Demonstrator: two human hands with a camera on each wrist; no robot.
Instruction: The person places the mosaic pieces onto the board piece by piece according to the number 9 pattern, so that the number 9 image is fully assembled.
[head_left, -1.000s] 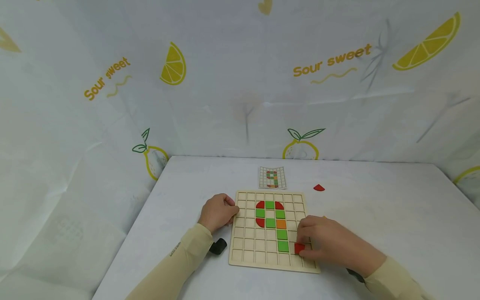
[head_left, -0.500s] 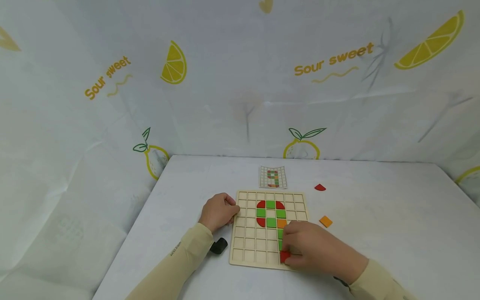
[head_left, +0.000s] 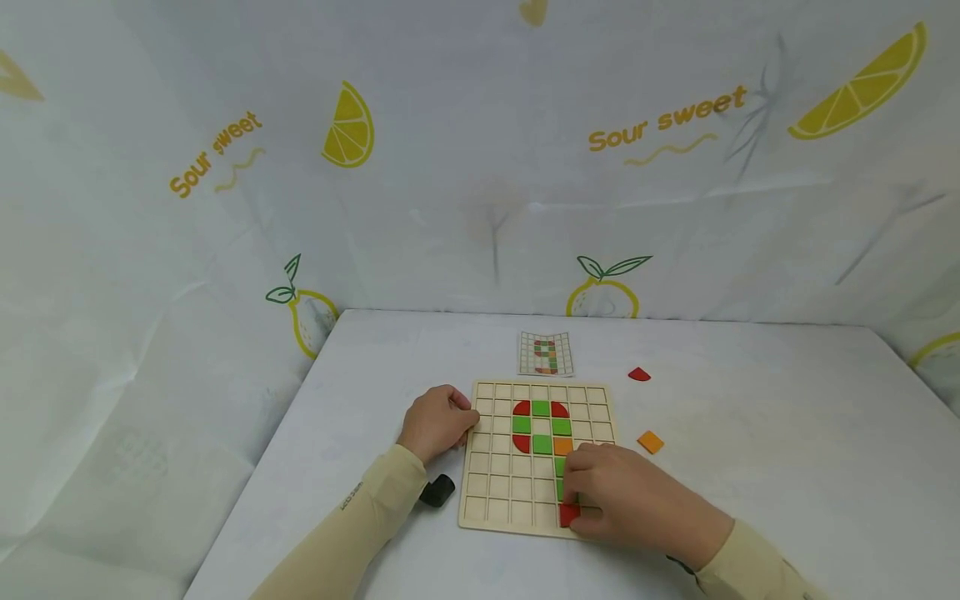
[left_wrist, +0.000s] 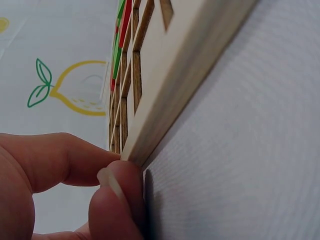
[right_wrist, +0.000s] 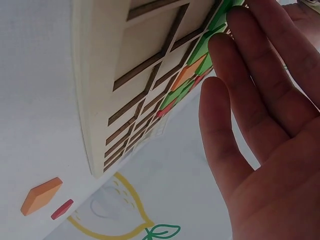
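Note:
A square wooden grid board (head_left: 498,487) lies on the white table. My left hand (head_left: 437,423) pinches its left edge; in the left wrist view the fingers (left_wrist: 80,159) and thumb meet at the board's corner. Over the lower right part, my right hand (head_left: 630,492) holds a red tile (head_left: 568,515) between fingers and thumb, at the bottom-row cell below the green column. Green tiles (head_left: 542,444), red quarter-round tiles (head_left: 521,443) and one orange tile (head_left: 563,447) sit in the cells above. The right hand partly covers two green tiles and the board's right side.
A pattern card (head_left: 545,354) with a printed grid lies behind the board. To the right on the table are a loose red quarter-round tile (head_left: 639,374) and an orange square tile (head_left: 650,442). A small black object (head_left: 437,492) is beside the left wrist.
My right hand has moved left with the red tile, from a cell further right to the bottom row under the green column. This uncovered the loose orange tile. The left hand stays put.

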